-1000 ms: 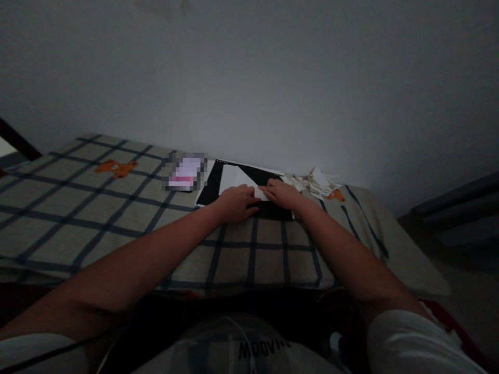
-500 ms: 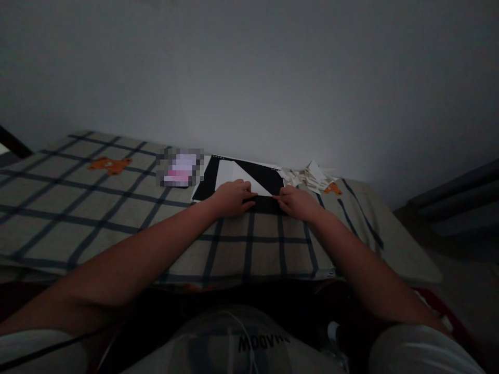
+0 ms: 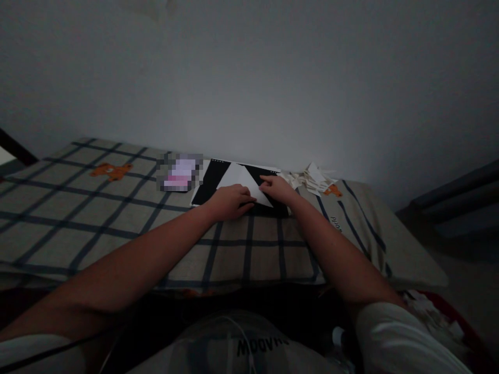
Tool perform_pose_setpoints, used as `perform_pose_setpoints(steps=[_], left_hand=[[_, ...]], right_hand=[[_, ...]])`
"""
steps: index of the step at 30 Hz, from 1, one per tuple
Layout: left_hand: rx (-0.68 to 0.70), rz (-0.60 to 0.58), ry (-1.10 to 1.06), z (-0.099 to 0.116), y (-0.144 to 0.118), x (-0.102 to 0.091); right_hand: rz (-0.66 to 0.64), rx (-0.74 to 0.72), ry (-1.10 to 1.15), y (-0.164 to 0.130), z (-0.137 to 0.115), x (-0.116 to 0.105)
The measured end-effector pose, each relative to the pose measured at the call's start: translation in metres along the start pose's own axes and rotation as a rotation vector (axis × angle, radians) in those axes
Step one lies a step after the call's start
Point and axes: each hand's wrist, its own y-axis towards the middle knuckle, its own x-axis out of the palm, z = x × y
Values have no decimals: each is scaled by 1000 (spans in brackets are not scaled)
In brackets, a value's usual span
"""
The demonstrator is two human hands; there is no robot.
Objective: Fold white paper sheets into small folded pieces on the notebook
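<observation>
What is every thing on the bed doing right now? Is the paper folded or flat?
white paper: folded into a triangle shape, lying on the black board
black board: flat on the checked cloth
left hand: pressing down on the paper's near edge
right hand: fingers flat on the paper's right side
paper scraps: loose pile beside the board
checked cloth: spread out

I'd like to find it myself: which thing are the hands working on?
On the checked cloth, against the wall, lies a black board. On it sits the white paper, folded to a point, under the left hand and right hand. The paper scraps beside it are smaller, heaped.
</observation>
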Motion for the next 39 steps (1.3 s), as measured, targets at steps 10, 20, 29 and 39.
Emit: perform_pose_setpoints(steps=[10, 20, 29, 39], left_hand=[[-194, 227, -203, -10, 3, -1], [-777, 417, -824, -34, 6, -7], [-753, 360, -957, -37, 5, -4], [-631, 300, -1102, -42, 5, 0]], right_hand=[[65, 197, 676, -1, 11, 13], [143, 218, 1181, -10, -11, 19], [124, 160, 1172, -8, -4, 21], [213, 204, 1157, -5, 2, 22]])
